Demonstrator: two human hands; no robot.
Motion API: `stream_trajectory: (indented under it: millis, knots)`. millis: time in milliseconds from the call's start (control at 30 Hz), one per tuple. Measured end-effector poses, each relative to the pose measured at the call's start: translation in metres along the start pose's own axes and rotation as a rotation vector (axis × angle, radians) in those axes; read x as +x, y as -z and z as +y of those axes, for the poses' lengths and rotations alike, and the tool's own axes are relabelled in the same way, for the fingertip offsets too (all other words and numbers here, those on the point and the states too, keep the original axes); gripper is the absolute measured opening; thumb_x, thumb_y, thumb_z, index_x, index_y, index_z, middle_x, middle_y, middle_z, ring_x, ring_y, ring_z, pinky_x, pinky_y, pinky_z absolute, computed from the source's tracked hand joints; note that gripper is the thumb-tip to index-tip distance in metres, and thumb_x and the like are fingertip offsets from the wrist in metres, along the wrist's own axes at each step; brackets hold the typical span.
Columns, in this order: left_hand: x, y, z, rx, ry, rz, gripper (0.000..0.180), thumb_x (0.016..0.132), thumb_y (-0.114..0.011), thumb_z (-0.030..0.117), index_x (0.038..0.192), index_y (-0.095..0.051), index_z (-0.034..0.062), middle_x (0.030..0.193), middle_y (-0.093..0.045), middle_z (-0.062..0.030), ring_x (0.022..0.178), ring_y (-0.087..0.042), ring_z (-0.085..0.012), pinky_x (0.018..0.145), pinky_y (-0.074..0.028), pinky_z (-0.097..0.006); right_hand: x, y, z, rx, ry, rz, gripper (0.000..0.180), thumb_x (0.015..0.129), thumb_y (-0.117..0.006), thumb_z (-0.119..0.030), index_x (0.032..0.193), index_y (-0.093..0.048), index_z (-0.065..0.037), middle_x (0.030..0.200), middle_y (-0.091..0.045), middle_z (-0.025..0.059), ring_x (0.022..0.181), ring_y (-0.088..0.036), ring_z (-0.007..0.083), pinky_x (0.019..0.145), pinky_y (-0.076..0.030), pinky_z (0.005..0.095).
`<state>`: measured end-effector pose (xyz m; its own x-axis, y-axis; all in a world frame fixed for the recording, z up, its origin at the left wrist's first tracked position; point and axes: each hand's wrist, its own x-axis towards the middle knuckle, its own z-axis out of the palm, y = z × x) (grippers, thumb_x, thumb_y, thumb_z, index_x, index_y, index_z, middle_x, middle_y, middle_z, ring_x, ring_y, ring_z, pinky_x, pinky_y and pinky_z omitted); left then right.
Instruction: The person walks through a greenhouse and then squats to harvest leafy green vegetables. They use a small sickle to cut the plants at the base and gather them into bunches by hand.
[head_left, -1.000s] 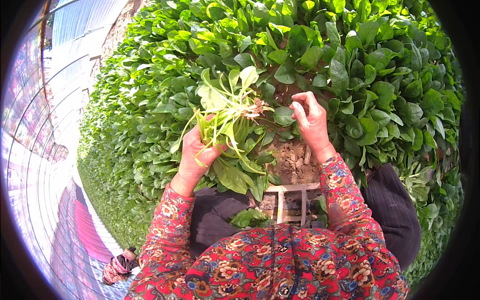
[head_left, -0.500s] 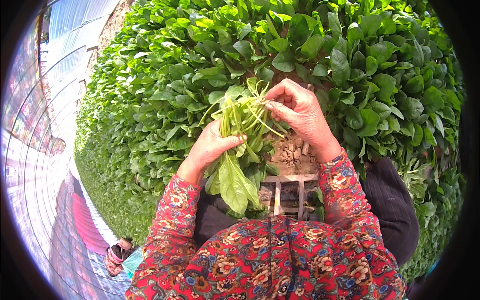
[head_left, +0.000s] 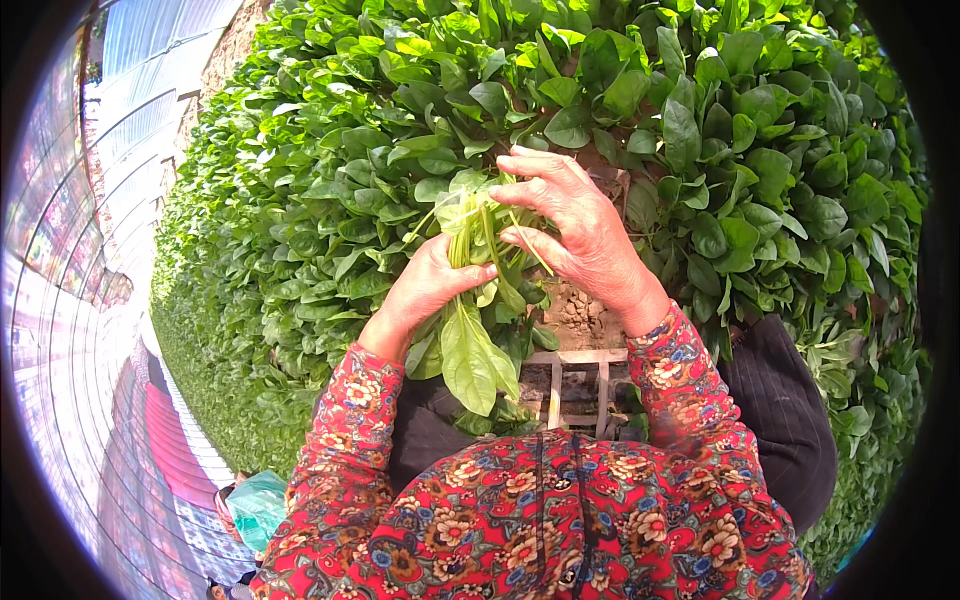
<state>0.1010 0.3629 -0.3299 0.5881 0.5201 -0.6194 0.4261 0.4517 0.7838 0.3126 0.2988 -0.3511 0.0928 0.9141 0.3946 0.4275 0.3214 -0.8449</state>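
A bunch of leafy greens that look like spinach (head_left: 478, 362) hangs in front of my body, its broad leaves pointing down toward me and its pale stems up. My left hand (head_left: 432, 285) is closed round the stems, with the thumb lying across them. At the stem end, my right hand (head_left: 565, 215) curls its fingers and thumb about the bunch from the right. The thumb stands apart from the fingers, and stems show between them. The fingertips partly hide the root ends.
Dense rows of the same green plants (head_left: 330, 170) grow ahead and to both sides. Below my hands are bare soil (head_left: 585, 318) and a pale metal frame (head_left: 580, 356). At the lower left, a teal bag (head_left: 258, 508) lies near a person, beside a translucent sheeted wall (head_left: 65, 330).
My right hand has moved left over the stem ends, and its pinch has widened into a curved grasp. My left hand keeps its hold. The teal bag at lower left shows more.
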Motion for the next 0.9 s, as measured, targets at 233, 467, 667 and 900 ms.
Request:
stream_trajectory:
  millis: [233,467,667,900]
  knots:
    - [-0.001,0.004,0.0,0.088,-0.022,0.01,0.047,0.084,-0.07,0.008,0.127,-0.053,0.0028,0.108,-0.061,0.0023,0.093,-0.056,-0.0053,0.085,-0.047,-0.024,0.0,0.012,0.004,0.53,-0.307,0.323,0.011,0.091,-0.055,-0.005,0.099,-0.062,-0.001,0.1,-0.066,0.0114,0.098,-0.062,0.0301,0.087,-0.049,0.0357]
    - [-0.006,0.005,0.006,-0.13,0.007,0.014,0.064,0.078,-0.074,0.015,0.134,-0.046,0.0025,0.122,-0.059,-0.0032,0.105,-0.056,-0.012,0.093,-0.044,-0.027,-0.003,0.034,0.017,0.192,-0.325,-0.001,0.064,0.08,-0.063,-0.017,0.138,-0.04,-0.005,0.143,-0.041,0.0157,0.136,-0.035,0.0311,0.111,-0.031,0.04]
    - [-0.009,0.001,0.006,-0.173,0.023,0.016,0.069,0.073,-0.077,0.025,0.132,-0.048,0.0015,0.118,-0.059,-0.0053,0.099,-0.059,-0.0155,0.087,-0.05,-0.031,-0.008,0.002,0.013,0.443,-0.306,0.324,0.053,0.082,-0.048,0.0,0.134,-0.043,-0.004,0.136,-0.047,0.0136,0.127,-0.046,0.0248,0.104,-0.038,0.0386]
    - [-0.013,0.005,0.008,-0.158,-0.016,-0.047,0.065,0.074,-0.077,0.015,0.132,-0.05,0.0023,0.117,-0.061,-0.0009,0.1,-0.059,-0.0112,0.087,-0.047,-0.027,-0.008,0.017,0.012,0.568,-0.475,0.1,0.024,0.092,-0.059,-0.014,0.111,-0.06,0.0,0.093,-0.062,0.0044,0.072,-0.057,0.0088,0.067,-0.048,0.0251]
